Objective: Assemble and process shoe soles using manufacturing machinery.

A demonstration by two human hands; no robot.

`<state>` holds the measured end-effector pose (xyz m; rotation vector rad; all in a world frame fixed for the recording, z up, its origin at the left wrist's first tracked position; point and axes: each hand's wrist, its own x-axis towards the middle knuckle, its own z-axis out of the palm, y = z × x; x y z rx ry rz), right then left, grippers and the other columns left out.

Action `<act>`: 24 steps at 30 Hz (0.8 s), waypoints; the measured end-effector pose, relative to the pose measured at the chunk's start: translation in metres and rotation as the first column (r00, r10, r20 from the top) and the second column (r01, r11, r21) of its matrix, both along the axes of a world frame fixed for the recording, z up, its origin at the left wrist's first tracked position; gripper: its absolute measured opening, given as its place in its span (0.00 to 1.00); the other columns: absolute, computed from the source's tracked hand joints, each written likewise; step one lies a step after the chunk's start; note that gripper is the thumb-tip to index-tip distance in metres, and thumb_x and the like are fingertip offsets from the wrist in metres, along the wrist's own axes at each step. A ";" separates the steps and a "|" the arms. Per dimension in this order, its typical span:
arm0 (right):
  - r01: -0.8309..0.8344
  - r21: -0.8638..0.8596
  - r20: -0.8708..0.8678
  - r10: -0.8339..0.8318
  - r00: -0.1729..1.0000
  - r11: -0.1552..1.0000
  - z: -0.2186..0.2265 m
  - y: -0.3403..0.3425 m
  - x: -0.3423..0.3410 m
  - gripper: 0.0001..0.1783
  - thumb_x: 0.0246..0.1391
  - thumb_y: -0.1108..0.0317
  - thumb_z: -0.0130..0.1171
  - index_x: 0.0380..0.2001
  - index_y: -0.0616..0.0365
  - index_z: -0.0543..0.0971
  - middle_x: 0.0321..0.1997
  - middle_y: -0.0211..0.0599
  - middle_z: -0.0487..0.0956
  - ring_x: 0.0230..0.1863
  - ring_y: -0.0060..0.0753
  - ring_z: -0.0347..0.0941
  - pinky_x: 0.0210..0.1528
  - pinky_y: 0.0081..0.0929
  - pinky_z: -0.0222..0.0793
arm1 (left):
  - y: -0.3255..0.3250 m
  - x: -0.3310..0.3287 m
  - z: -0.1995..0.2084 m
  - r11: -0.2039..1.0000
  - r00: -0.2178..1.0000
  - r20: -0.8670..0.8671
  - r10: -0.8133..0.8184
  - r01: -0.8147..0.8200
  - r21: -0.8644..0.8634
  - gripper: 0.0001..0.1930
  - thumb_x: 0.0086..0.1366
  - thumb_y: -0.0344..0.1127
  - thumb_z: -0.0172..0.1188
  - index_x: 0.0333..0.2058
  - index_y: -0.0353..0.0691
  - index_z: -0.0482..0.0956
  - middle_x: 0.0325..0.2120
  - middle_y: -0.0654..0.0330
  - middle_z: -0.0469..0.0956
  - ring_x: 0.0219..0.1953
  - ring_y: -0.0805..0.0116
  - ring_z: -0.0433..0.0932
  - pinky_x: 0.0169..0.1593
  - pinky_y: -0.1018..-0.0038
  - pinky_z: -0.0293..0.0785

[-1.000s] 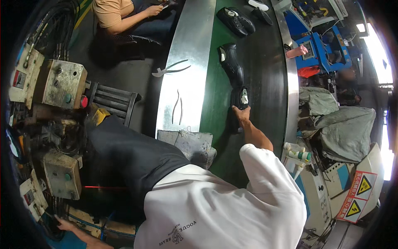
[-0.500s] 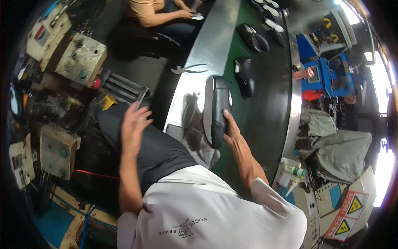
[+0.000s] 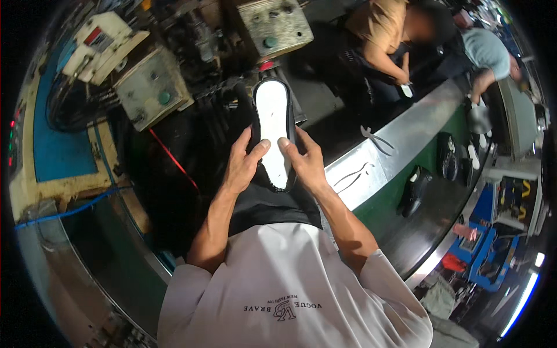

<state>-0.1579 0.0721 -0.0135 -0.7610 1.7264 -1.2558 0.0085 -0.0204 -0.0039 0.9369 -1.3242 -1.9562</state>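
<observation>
A black shoe upper with its white bottom turned up lies between my hands, above my lap. My left hand grips its left edge, thumb on the white surface. From the other side my right hand holds it the same way, thumb pressed near the narrow middle. The fingers under the shoe are mostly hidden. Off to the right, pliers rest on the metal ledge, with a thin dark two-armed tool nearer me.
Black shoes stand on the green belt at right. Control boxes and machinery occupy the left and far side. A co-worker in a tan shirt handles a shoe beyond the ledge; another person in light blue bends over the belt.
The shoe has come from above the belt, in my right hand alone, to in front of me, its white bottom now up. My left hand has joined the hold. The view has swung left.
</observation>
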 end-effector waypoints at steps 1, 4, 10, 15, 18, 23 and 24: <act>-0.024 0.060 -0.018 0.025 1.000 0.998 0.002 0.001 0.003 0.42 0.68 0.50 0.67 0.70 0.78 0.71 0.58 0.61 0.85 0.58 0.41 0.83 0.63 0.36 0.76 | -0.001 0.012 0.000 1.000 1.000 0.011 0.019 -0.019 0.010 0.28 0.75 0.36 0.63 0.69 0.29 0.72 0.56 0.52 0.83 0.57 0.66 0.80 0.60 0.69 0.77; -0.138 0.074 0.039 0.136 0.990 0.988 0.005 0.009 0.013 0.38 0.69 0.55 0.63 0.69 0.78 0.72 0.57 0.63 0.85 0.59 0.42 0.83 0.63 0.36 0.76 | -0.001 0.041 -0.008 0.997 0.984 0.160 -0.075 0.075 0.006 0.27 0.70 0.30 0.61 0.66 0.28 0.75 0.53 0.53 0.84 0.56 0.68 0.80 0.60 0.70 0.77; -0.396 0.094 -0.138 0.406 0.903 0.913 -0.019 0.043 -0.022 0.33 0.66 0.63 0.55 0.66 0.80 0.73 0.56 0.70 0.84 0.60 0.53 0.84 0.64 0.37 0.75 | 0.004 0.071 -0.046 0.947 0.975 -0.022 -0.221 0.220 0.236 0.29 0.62 0.21 0.54 0.63 0.28 0.78 0.53 0.57 0.85 0.56 0.69 0.81 0.65 0.71 0.73; -0.417 0.087 -0.089 0.424 0.901 0.905 -0.007 0.045 -0.015 0.29 0.67 0.68 0.52 0.66 0.75 0.74 0.40 0.46 0.83 0.43 0.32 0.77 0.51 0.32 0.75 | -0.001 0.087 -0.047 0.904 0.947 -0.236 -0.216 0.285 0.317 0.32 0.70 0.26 0.57 0.73 0.32 0.68 0.60 0.53 0.80 0.63 0.63 0.78 0.72 0.67 0.68; -0.431 -0.024 -0.200 0.418 0.886 0.902 -0.015 0.042 -0.011 0.31 0.68 0.67 0.52 0.68 0.76 0.72 0.48 0.55 0.85 0.50 0.40 0.81 0.58 0.36 0.75 | -0.014 0.050 -0.012 0.991 0.993 -0.105 -0.058 0.070 0.113 0.33 0.74 0.31 0.60 0.76 0.33 0.64 0.63 0.53 0.79 0.66 0.63 0.76 0.73 0.67 0.67; -0.475 0.051 -0.241 0.472 0.848 0.878 0.011 0.018 0.008 0.37 0.69 0.63 0.55 0.76 0.71 0.65 0.66 0.63 0.79 0.67 0.51 0.78 0.71 0.38 0.69 | -0.046 0.034 -0.007 0.996 0.997 0.055 -0.053 0.057 -0.063 0.34 0.75 0.47 0.66 0.73 0.35 0.70 0.67 0.51 0.76 0.68 0.61 0.74 0.72 0.67 0.65; -0.413 0.012 -0.234 0.404 0.885 0.911 0.019 0.005 0.016 0.39 0.69 0.59 0.59 0.77 0.68 0.64 0.69 0.62 0.78 0.70 0.51 0.76 0.72 0.38 0.68 | -0.046 0.036 -0.005 0.996 0.997 0.055 -0.055 0.059 -0.067 0.34 0.75 0.47 0.66 0.73 0.35 0.70 0.67 0.51 0.76 0.68 0.61 0.74 0.72 0.67 0.65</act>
